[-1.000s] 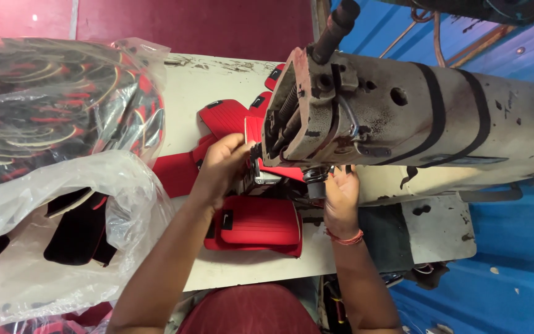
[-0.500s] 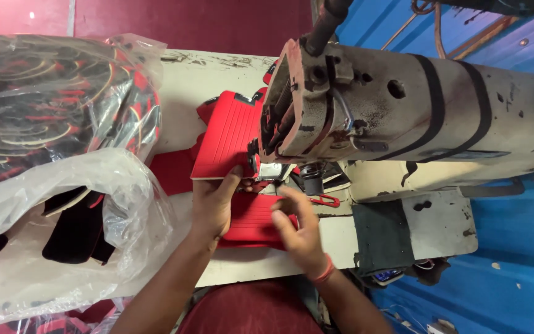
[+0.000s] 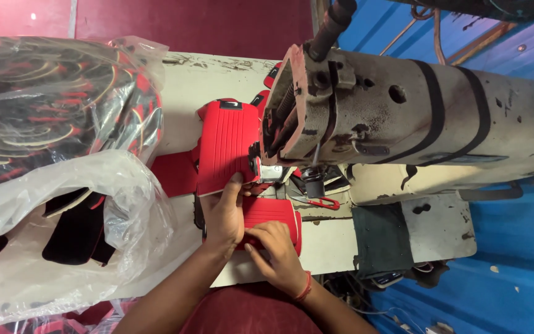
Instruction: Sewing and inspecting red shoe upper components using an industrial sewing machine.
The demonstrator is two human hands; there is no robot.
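Note:
A worn industrial sewing machine (image 3: 403,117) lies across the white table (image 3: 205,80). A red ribbed padded panel (image 3: 227,148) rests flat on the table under the machine's head. My left hand (image 3: 224,213) presses on the near edge of that panel, thumb on top. A second red ribbed piece (image 3: 273,216) lies closer to me. My right hand (image 3: 276,253) lies on this nearer piece with its fingers curled over the edge. Small red-handled snips (image 3: 316,202) sit beside the needle area.
Clear plastic bags (image 3: 50,185) with red and black pieces are piled on the left. A dark cloth (image 3: 381,238) hangs over the table's right part. A blue floor (image 3: 514,247) shows on the right, a dark red wall (image 3: 186,25) behind.
The ribbed panel went from raised near the machine to lying flat under the head. My right hand came from the needle area down to the nearer red piece.

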